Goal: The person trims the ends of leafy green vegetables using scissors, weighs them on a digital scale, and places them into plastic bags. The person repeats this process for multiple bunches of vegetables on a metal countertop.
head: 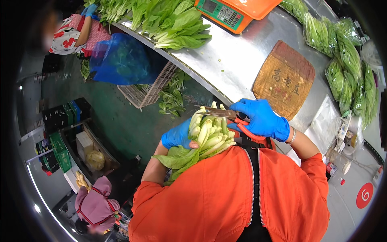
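Note:
My left hand, in a blue glove with the bare thumb tip showing, grips a bunch of pale-stemmed leafy greens close to my chest. The cut stem ends point up and away, while the leaves hang toward my left forearm. In my right hand, also blue-gloved, is a pair of scissors with red handles and worn, stained blades. The blades lie across the stem ends at the far side of the bunch. Whether they touch a stem, I cannot tell.
A steel table holds loose greens, an orange scale, a brown mat bearing writing and bagged greens. Below its edge stand a plastic crate and a blue bag. Two other people work at the left.

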`<state>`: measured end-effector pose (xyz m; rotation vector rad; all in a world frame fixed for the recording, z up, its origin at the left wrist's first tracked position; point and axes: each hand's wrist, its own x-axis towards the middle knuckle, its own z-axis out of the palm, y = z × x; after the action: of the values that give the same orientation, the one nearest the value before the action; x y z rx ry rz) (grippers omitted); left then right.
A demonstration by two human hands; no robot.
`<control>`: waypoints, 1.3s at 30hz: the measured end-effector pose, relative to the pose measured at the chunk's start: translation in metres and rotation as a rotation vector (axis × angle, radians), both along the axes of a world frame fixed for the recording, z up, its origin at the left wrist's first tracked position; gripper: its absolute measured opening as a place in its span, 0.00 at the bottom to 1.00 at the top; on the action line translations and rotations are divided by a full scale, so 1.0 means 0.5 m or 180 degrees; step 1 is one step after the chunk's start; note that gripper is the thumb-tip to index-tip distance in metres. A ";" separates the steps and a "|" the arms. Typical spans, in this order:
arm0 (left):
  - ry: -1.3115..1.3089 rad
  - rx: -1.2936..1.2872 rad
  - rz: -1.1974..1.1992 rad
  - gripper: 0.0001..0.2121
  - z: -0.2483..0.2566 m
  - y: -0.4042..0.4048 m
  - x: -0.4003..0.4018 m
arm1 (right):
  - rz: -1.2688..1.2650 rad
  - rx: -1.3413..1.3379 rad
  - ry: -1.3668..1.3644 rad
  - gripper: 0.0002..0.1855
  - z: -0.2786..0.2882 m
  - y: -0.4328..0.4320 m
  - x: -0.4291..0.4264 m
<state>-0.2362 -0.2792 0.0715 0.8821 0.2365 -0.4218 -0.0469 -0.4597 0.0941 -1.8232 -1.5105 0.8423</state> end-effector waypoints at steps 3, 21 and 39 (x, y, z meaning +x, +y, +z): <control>-0.0050 -0.0009 0.0010 0.49 -0.006 0.001 0.002 | -0.0014 -0.0181 0.0124 0.14 -0.010 -0.004 -0.006; 0.0079 -0.0058 0.0317 0.51 0.011 -0.006 0.006 | -0.0002 -0.0219 -0.0812 0.17 0.018 -0.054 0.013; 0.0173 0.0056 0.0203 0.50 0.013 -0.003 -0.005 | 0.0333 -0.0632 0.0278 0.17 -0.002 -0.060 0.007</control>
<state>-0.2387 -0.2808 0.0780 0.8788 0.3179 -0.3853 -0.0434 -0.4897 0.0933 -1.8323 -1.5230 1.1435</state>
